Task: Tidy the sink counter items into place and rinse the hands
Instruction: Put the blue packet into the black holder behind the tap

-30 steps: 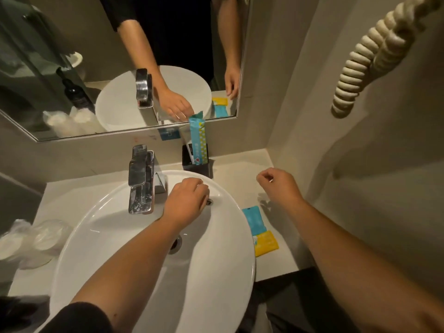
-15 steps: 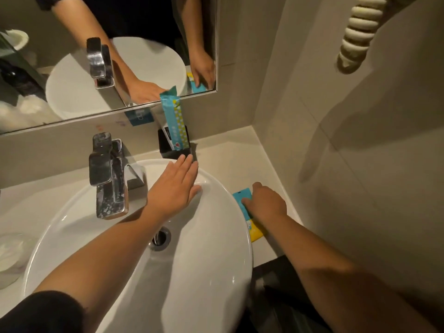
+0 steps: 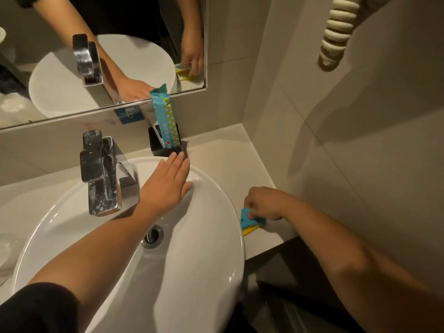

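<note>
A white round basin (image 3: 197, 280) sits on the pale counter (image 3: 223, 159) with a chrome tap (image 3: 99, 176) at its back. My left hand (image 3: 168, 181) lies flat and open on the basin's far rim, fingertips near a black holder (image 3: 177, 150) that carries a tall blue packet (image 3: 164, 121). To the right of the basin my right hand (image 3: 264, 204) pinches a small blue sachet (image 3: 247, 218) at the counter's front edge; a yellow sachet (image 3: 249, 230) shows just under it, mostly hidden.
A mirror (image 3: 103, 56) runs along the back wall. A coiled cream cord (image 3: 336, 34) hangs on the right wall. Wrapped clear cups (image 3: 4, 253) stand at the far left of the counter. The drain (image 3: 152, 236) is in the basin's middle.
My right hand came down from above the counter onto the blue sachet and closed its fingers on it. My left hand opened from a fist and laid flat on the basin rim.
</note>
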Demonstrator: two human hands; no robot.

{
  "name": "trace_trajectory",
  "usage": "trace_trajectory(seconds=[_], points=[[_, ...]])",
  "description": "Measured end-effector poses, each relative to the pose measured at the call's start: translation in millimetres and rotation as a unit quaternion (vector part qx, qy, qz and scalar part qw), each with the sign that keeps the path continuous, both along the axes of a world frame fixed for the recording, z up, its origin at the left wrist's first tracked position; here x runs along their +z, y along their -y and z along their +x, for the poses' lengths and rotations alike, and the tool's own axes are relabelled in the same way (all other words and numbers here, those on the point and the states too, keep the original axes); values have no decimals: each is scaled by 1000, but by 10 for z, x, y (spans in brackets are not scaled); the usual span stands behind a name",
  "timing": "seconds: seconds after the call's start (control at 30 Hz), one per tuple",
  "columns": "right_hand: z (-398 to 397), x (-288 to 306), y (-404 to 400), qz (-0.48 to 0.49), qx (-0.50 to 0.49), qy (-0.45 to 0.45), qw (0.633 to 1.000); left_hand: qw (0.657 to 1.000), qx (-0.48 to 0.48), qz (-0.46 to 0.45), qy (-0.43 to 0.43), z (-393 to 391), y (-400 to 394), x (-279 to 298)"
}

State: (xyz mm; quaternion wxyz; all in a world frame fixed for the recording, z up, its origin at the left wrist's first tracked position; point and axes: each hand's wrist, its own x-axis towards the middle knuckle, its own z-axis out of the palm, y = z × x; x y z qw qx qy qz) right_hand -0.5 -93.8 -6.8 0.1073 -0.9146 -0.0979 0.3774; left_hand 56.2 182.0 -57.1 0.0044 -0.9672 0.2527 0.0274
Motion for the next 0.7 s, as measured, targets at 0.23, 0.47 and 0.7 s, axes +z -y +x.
trace_trajectory(seconds=[0.23,0.47,0.7], points=[[-127,-270,-152,-38,63,46,996,1000,5,-10,-6,0,0,-13],[-128,-301,-47,-1,7,-10,1000,1000,11,-15,-1,-19,-2,-32],[158,163,135,102,-95,3,990,1000,15,-10,-4,-33,23,-4]])
